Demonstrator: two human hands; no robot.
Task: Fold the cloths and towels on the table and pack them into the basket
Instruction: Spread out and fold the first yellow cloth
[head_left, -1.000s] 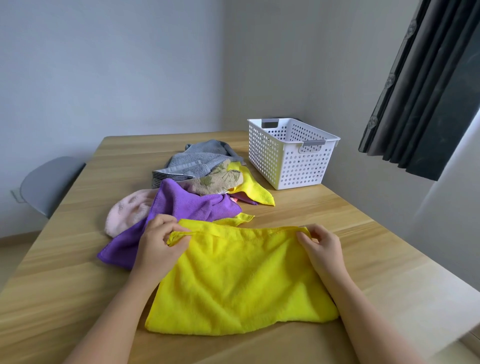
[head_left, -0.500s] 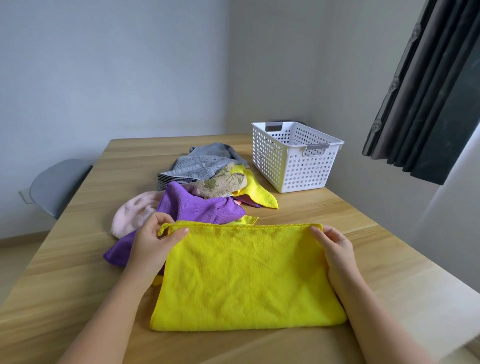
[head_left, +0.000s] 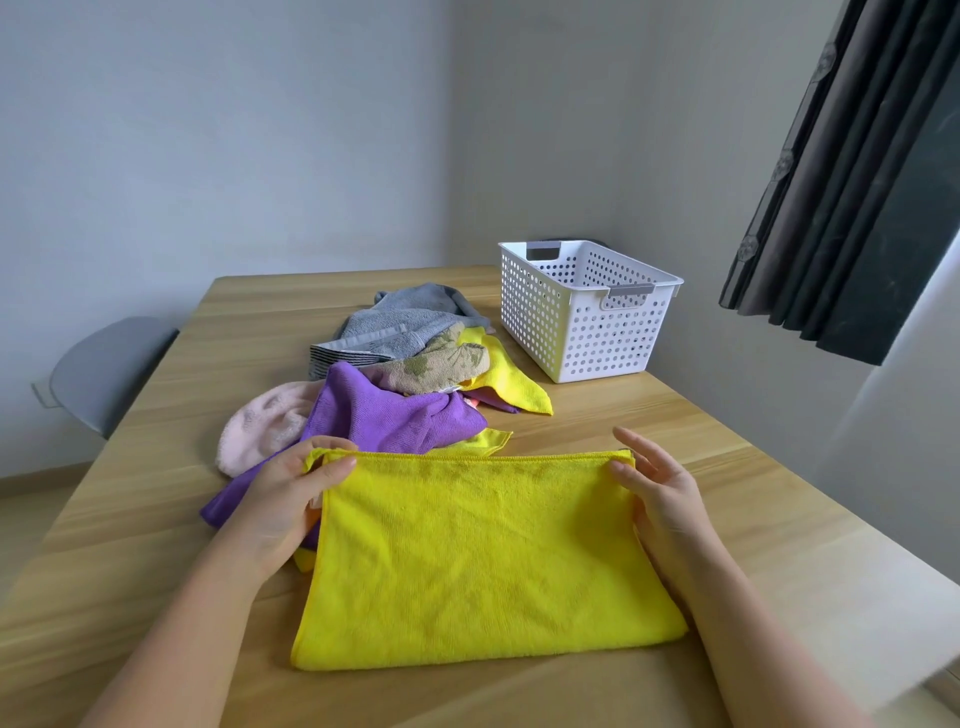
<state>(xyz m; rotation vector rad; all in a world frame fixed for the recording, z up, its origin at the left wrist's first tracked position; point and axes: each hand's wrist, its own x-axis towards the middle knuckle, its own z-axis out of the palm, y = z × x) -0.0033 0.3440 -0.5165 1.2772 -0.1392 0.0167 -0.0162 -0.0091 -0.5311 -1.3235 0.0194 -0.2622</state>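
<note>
A yellow cloth (head_left: 483, 561), folded in half, lies flat on the wooden table (head_left: 727, 467) in front of me. My left hand (head_left: 291, 493) pinches its far left corner. At the far right corner is my right hand (head_left: 654, 488), fingers spread and relaxed, the thumb touching the cloth's edge. Behind the cloth is a heap: a purple cloth (head_left: 384, 415), a pink towel (head_left: 260, 426), a grey towel (head_left: 400, 327), a beige patterned towel (head_left: 436, 364) and another yellow cloth (head_left: 509, 379). The white perforated basket (head_left: 587, 317) stands at the far right and looks empty.
A grey chair (head_left: 104, 369) stands past the table's left edge. Dark curtains (head_left: 857, 182) hang at the right. The table's right edge runs close beside my right arm. Walls close off the far side.
The folded yellow cloth's far edge has been pulled straight and laid flat. My right hand has let go of its corner and opened; my left hand keeps its pinch.
</note>
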